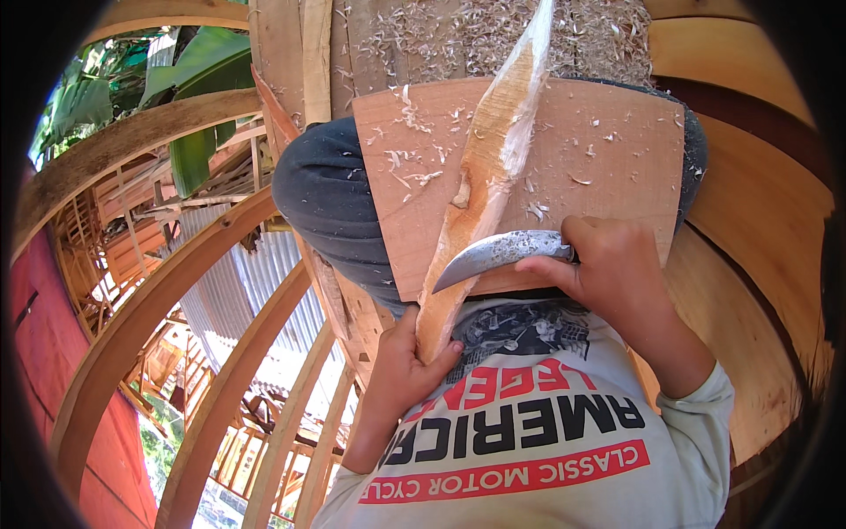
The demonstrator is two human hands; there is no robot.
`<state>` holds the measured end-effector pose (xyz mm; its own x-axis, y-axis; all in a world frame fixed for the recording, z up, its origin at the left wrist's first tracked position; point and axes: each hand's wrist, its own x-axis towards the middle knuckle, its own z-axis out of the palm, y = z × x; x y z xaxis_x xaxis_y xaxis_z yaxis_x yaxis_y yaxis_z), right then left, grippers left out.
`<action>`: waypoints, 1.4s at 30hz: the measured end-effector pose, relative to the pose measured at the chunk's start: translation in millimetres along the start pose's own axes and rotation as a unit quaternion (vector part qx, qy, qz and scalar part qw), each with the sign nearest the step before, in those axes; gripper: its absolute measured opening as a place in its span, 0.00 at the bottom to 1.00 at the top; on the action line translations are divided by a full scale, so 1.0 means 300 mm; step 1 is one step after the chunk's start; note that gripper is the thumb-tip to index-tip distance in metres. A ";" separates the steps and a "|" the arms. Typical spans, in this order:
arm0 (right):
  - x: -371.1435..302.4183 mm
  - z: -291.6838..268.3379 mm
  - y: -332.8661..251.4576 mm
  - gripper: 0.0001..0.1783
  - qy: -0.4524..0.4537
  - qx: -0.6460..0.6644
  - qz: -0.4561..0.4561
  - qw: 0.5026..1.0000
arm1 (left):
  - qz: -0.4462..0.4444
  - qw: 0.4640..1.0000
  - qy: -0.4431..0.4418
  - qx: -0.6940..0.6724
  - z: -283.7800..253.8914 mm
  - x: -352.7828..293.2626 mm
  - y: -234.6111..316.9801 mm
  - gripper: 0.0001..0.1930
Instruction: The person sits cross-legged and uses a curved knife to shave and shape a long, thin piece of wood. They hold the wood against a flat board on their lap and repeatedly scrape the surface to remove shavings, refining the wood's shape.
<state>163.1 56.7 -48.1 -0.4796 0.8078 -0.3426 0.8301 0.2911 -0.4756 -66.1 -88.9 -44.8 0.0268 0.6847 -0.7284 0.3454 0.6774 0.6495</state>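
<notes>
A long, roughly carved piece of wood (496, 159) slants across my lap, its pale pointed end away from me. My left hand (407, 366) is wrapped round its near end, close to my shirt. In my right hand (617, 269) is a knife (500, 254) with a broad curved blade, its handle mostly hidden in my fist. The blade lies across the wood just ahead of my left hand, tip toward the left; whether its edge touches the wood I cannot tell. Under the wood, a flat reddish board (608, 150) rests on my thighs.
Wood shavings (423, 40) cover the planks beyond my knees, and a few lie on the board. Curved wooden ribs (220, 344) rise on the left, with corrugated metal sheets (264, 273) below them. Curved planks (740, 344) form a wall on the right.
</notes>
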 end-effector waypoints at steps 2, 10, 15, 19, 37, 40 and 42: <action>-0.002 0.007 -0.002 0.33 0.020 0.002 -0.007 1.000 | 0.014 1.000 0.000 -0.001 0.001 0.006 0.003 0.25; 0.063 -0.027 0.065 0.32 0.104 -0.101 -0.001 0.989 | 0.019 1.000 -0.012 -0.002 0.007 0.013 0.000 0.26; -0.004 0.003 0.010 0.32 0.043 -0.025 -0.040 0.998 | 0.009 0.999 -0.035 -0.027 0.006 0.014 -0.011 0.27; 0.005 0.050 0.029 0.31 0.078 -0.024 -0.059 0.995 | -0.002 0.998 -0.052 -0.043 0.002 0.024 -0.016 0.27; -0.018 0.045 -0.016 0.31 0.065 -0.008 -0.050 0.997 | -0.008 0.989 -0.080 -0.123 0.009 0.036 -0.083 0.28; -0.007 0.059 -0.017 0.30 0.055 -0.013 -0.052 0.997 | 0.009 0.989 -0.081 -0.120 0.010 0.042 -0.091 0.28; 0.007 0.058 -0.005 0.29 0.054 -0.020 -0.036 0.998 | -0.012 0.984 -0.091 -0.154 0.012 0.042 -0.096 0.28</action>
<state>156.0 49.0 -62.1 -0.5062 0.8340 -0.2196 0.8069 0.3682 -0.4618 -72.2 -100.6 -73.5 0.2000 0.6269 -0.7530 0.0477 0.7614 0.6465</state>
